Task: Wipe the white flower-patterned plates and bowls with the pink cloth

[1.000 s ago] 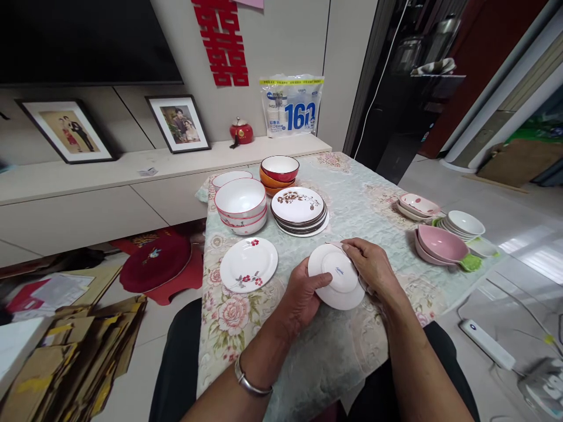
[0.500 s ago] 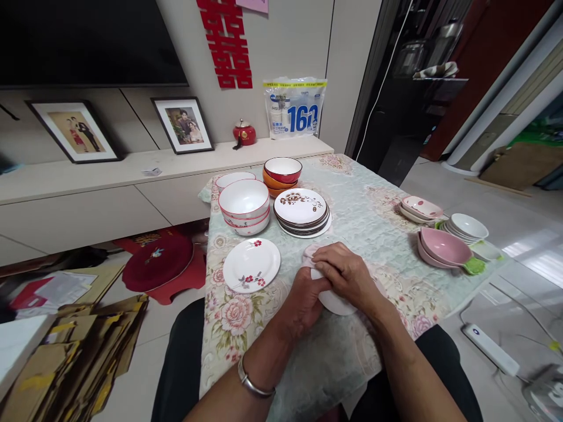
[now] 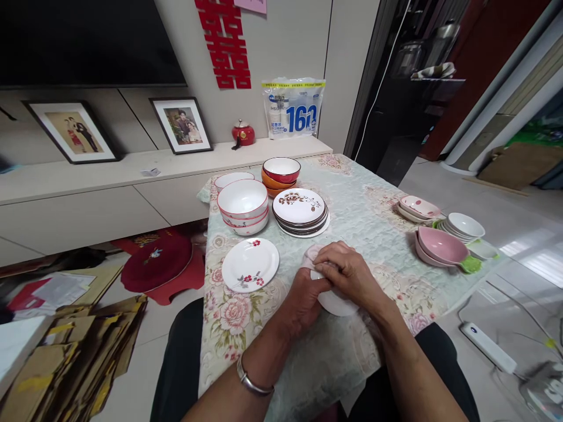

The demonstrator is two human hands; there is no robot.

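Observation:
Close to my body, a white plate is tilted above the tablecloth, mostly covered by my hands. My left hand grips its near left edge, thumb across it. Fingers curled, my right hand presses a pale pinkish-white cloth against the plate's upper part. Much of the cloth is hidden under the fingers. To the left lies a white plate with red flowers, flat on the table. Beyond my hands stands a stack of brown-rimmed plates.
Pink-rimmed white bowls and red and orange bowls stand stacked at the back. At the right edge sit pink leaf-shaped dishes and small white bowls. A red stool and flattened cardboard are on the floor at left.
The whole view has shifted very slightly. Both hands keep nearly the same grip and place on the plate and cloth.

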